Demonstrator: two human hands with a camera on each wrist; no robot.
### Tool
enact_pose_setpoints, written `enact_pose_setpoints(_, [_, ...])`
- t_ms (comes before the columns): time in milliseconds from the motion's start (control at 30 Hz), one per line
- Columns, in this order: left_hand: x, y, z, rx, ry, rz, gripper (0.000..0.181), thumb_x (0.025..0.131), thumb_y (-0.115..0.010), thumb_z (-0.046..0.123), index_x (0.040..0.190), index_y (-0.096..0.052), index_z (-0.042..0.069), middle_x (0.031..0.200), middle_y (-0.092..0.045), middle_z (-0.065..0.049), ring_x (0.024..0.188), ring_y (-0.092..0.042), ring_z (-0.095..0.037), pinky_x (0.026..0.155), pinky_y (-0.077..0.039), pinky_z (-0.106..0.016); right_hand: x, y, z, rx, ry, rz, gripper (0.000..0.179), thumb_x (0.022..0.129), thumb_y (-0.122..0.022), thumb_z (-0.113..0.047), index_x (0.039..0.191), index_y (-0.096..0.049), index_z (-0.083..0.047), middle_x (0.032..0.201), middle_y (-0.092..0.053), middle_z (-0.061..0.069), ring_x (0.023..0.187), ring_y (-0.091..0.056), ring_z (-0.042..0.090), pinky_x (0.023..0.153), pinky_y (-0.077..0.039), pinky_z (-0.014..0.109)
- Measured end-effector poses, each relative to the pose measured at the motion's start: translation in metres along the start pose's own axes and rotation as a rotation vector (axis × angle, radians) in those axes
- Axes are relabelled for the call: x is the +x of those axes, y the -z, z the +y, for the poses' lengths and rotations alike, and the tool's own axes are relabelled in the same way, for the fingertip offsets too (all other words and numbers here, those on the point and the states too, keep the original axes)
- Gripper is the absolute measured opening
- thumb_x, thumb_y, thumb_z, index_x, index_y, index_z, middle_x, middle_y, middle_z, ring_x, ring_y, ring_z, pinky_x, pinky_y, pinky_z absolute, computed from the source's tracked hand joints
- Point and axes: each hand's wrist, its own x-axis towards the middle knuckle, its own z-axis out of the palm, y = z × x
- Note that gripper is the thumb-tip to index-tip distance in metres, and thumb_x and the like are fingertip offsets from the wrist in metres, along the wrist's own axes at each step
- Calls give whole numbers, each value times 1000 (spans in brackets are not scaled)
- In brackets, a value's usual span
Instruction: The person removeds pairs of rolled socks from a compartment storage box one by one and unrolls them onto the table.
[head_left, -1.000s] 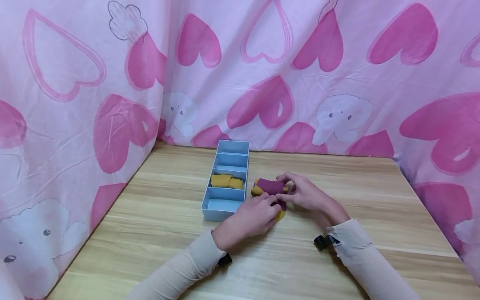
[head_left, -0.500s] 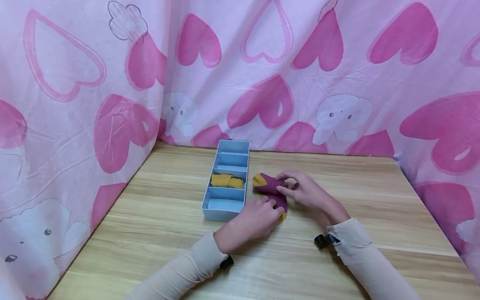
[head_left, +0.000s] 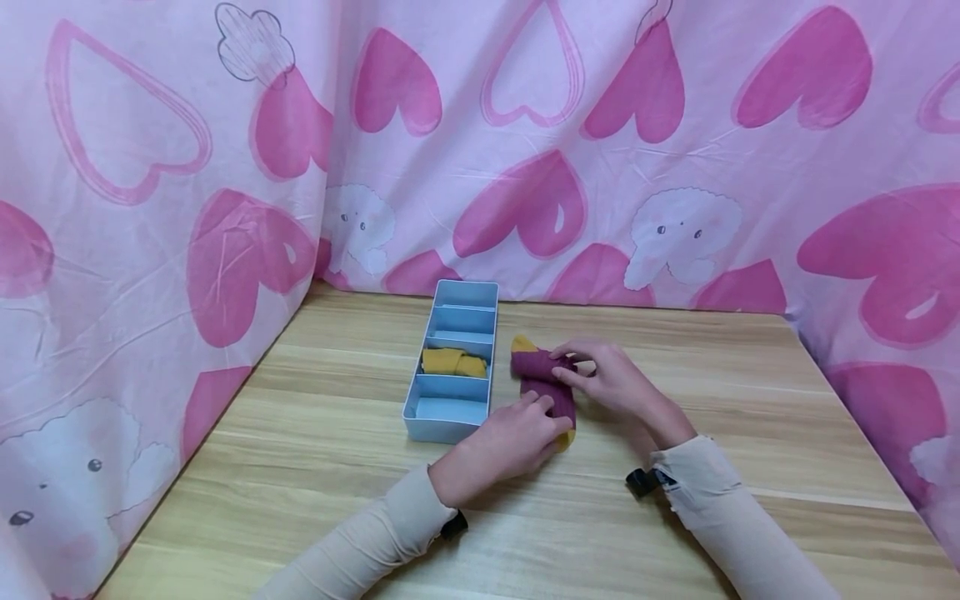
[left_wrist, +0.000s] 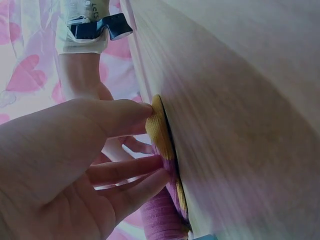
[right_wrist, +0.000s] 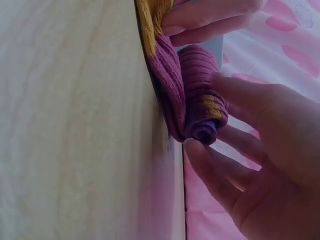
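A maroon ribbed sock (head_left: 551, 400) with mustard ends lies on the table, its far part wound into a roll (right_wrist: 197, 70). My right hand (head_left: 611, 379) holds this roll at its right end, thumb and fingers around the coiled edge. In the right wrist view the coil's purple inner side shows. My left hand (head_left: 517, 437) rests on the flat near part, its fingertips pressing the maroon knit and its thumb at the mustard end (left_wrist: 159, 130). A mustard flap (head_left: 522, 342) sticks up at the roll's far left corner.
Left of the sock stands a light blue divided box (head_left: 442, 429). A folded mustard bundle of fabric (head_left: 453, 362) sits in one compartment. A pink curtain (head_left: 517, 200) with hearts hangs behind the wooden table (head_left: 315, 400).
The roll has turned, and its mustard patch has moved from the left end to the far corner. My left hand has slid back slightly toward me, uncovering more of the flat sock.
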Motion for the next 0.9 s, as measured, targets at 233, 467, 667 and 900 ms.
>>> enact_pose_setpoints(233, [-1, -1, 0, 7, -21, 34, 16, 107, -68, 37, 120, -76, 33, 117, -69, -1, 103, -67, -17, 71, -62, -27, 1, -1, -2, -62, -21, 10, 28, 100, -81, -18, 127, -77, -13, 135, -72, 7, 119, -72, 28, 90, -65, 46])
enact_pose_setpoints(467, [-2, -3, -2, -39, -49, 52, 16, 106, -70, 35, 120, -74, 30, 115, -67, -2, 100, -65, -16, 71, -60, -24, 1, 1, 0, -88, 6, 30, 33, 101, -78, -14, 134, -76, -19, 129, -78, 2, 117, -74, 23, 91, -65, 47])
enact_pose_setpoints(667, [-1, -3, -3, -51, -67, 33, 18, 106, -70, 36, 121, -74, 29, 121, -67, -3, 108, -64, -18, 90, -60, -26, 3, 1, 1, -83, 3, 3, 32, 98, -82, -19, 130, -76, -20, 127, -77, 3, 113, -74, 22, 88, -66, 43])
enact_pose_setpoints(900, [1, -1, -3, -108, -44, -63, 24, 108, -67, 38, 130, -70, 30, 139, -64, -5, 124, -62, -23, 103, -61, -34, 6, 2, 0, -78, -17, -14, 31, 99, -81, -15, 129, -73, -15, 133, -74, 8, 114, -72, 24, 88, -63, 41])
